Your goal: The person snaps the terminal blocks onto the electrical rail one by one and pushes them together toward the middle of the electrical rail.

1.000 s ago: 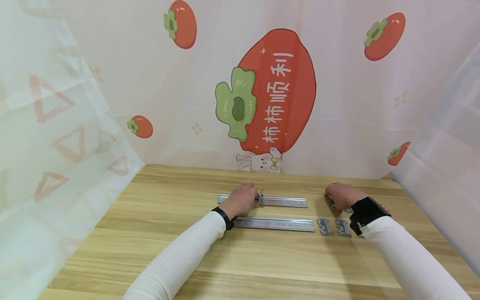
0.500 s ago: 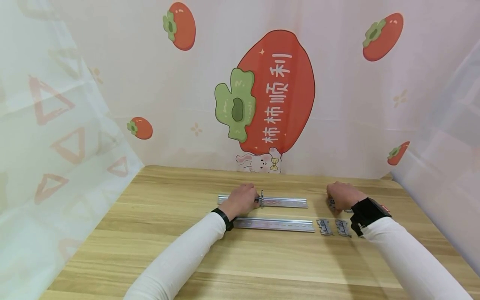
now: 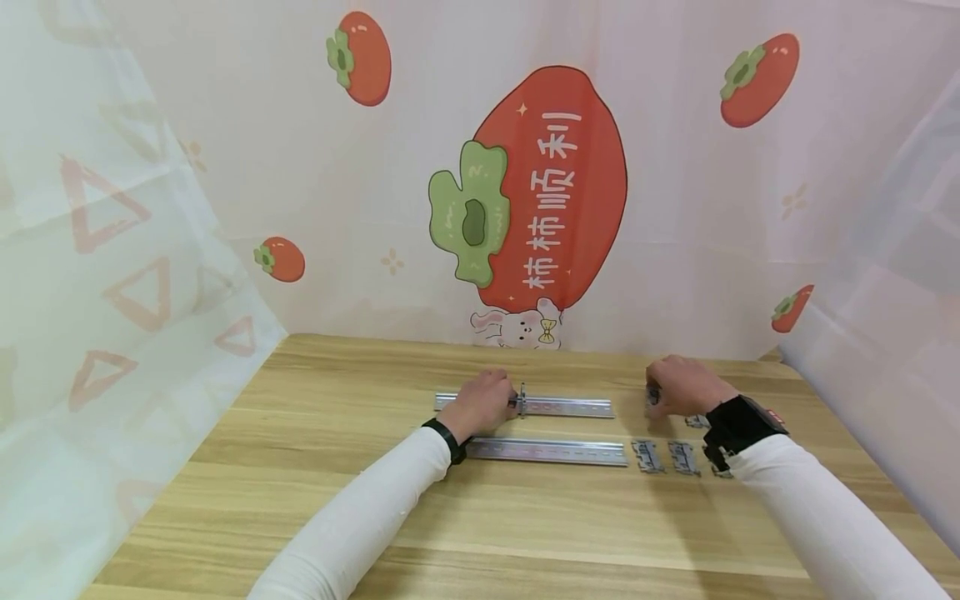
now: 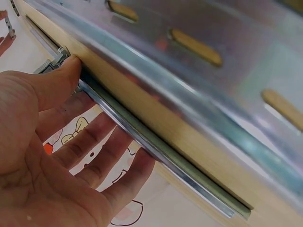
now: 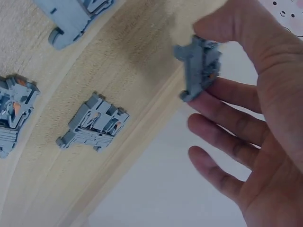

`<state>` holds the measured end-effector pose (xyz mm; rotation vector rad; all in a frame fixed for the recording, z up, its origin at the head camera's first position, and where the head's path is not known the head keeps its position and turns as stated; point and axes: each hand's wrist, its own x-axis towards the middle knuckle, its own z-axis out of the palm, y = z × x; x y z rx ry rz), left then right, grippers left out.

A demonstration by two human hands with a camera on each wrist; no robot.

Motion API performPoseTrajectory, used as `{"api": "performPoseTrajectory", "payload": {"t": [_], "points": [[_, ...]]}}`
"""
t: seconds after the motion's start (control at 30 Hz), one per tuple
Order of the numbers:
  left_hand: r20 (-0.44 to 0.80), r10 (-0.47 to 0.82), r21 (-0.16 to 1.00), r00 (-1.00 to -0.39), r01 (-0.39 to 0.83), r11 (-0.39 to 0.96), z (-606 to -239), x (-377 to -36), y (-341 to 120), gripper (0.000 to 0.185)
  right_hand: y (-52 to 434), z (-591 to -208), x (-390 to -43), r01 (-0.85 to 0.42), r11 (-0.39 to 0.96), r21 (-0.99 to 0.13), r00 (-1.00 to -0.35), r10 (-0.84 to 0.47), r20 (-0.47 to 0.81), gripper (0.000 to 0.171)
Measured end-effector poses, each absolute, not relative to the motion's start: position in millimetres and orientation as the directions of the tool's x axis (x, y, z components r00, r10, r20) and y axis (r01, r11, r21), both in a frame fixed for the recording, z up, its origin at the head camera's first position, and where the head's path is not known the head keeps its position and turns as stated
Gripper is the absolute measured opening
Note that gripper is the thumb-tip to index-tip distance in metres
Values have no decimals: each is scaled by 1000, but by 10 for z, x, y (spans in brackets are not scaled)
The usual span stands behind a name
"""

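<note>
Two slotted metal DIN rails lie on the wooden table, the far rail (image 3: 573, 407) behind the near rail (image 3: 547, 451). My left hand (image 3: 480, 402) is at the far rail, thumb and index finger pinching a grey terminal block (image 4: 57, 60) that stands on it. Its other fingers reach along the rail's side in the left wrist view. Off to the right, my right hand (image 3: 686, 387) pinches another grey terminal block (image 5: 201, 68) between thumb and fingertips, held upright over the table; its ring and little fingers are extended.
Right of the near rail lie several loose terminal blocks, among them a nearer one (image 3: 647, 457), its neighbour (image 3: 683, 457) and one beneath the right wrist (image 3: 697, 422). A white printed curtain (image 3: 337, 183) rises behind the wooden table (image 3: 450, 533).
My right hand has drawn slightly left and up, turning a terminal block upright in its fingers and exposing another block beneath the wrist. The left hand stays on the far rail.
</note>
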<state>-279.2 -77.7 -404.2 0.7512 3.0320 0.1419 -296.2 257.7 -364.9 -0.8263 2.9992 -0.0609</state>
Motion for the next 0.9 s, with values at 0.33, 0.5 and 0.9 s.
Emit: {"api": "performPoseTrajectory", "payload": {"t": [0.33, 0.5, 0.9], "points": [[-1, 471, 71, -882, 470, 880, -4065, -2778, -775, 23, 2512, -3621, -2954, -496, 863, -98, -868, -495, 34, 34], [-4, 473, 72, -881, 472, 879, -4067, -2779, -776, 24, 2451, -3608, -2960, -466, 874, -138, -884, -466, 33, 38], [-12, 471, 72, -882, 469, 880, -4050, -2790, -773, 26, 2192, -3611, -3002, -410, 787, -461, -903, -421, 84, 43]]}}
